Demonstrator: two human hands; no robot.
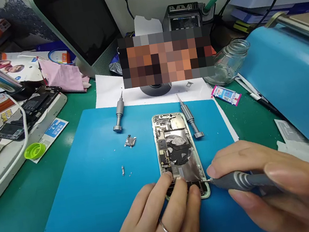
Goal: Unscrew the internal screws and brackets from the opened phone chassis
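Observation:
An opened phone (185,169) lies on the blue mat (75,190), its circuit boards and bare metal inside showing. My left hand (161,219), with a ring on one finger, lies over the phone's lower end, fingers stretched out and their tips pressing on it. My right hand (268,180) grips a grey screwdriver (236,181) from the right, held nearly level. Its thin tip meets the phone's lower right edge. Left of the phone are a small camera-like metal part (130,141) and a tiny bracket (123,170).
One more screwdriver (119,113) lies at the mat's upper left, another (190,118) beside the phone's upper right. A glass jar (226,64), a blue roll-shaped object (292,83) and a small packet (226,95) are on the right. Phone parts (29,111) rest on a white stand at left.

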